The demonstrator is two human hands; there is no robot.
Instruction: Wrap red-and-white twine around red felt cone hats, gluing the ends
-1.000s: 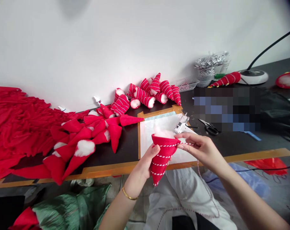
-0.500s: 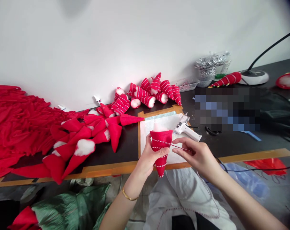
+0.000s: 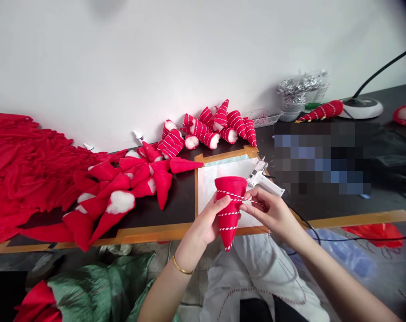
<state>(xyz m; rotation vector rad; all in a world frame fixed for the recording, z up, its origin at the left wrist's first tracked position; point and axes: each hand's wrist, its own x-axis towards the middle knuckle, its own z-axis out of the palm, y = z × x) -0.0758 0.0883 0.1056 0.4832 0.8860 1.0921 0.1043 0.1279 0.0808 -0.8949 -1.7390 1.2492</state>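
My left hand point(image 3: 212, 219) is closed round a red stuffed felt cone point(image 3: 232, 185), held point down above the table's front edge. Red-and-white twine point(image 3: 230, 215) circles the cone in several spaced turns from the tip upward. Between the thumb and fingers of my right hand point(image 3: 269, 206) the twine is pinched, close against the cone's right side. Its loose length hangs down and trails over the pale cloth point(image 3: 256, 273) on my lap. Behind the cone, a white glue gun point(image 3: 265, 181) lies on a white sheet point(image 3: 208, 179) edged with brown tape.
Unwrapped stuffed cones point(image 3: 120, 203) and a heap of red felt point(image 3: 28, 174) cover the left side. Twine-wrapped cones point(image 3: 206, 129) are piled by the wall. A container of silver tinsel point(image 3: 292, 100) and a lamp base point(image 3: 362, 108) stand back right; a green sack point(image 3: 99, 286) is below.
The cone has turned and tilted, so its white stuffing no longer shows at the top. My right hand has come closer to it, shortening the stretch of twine between them.
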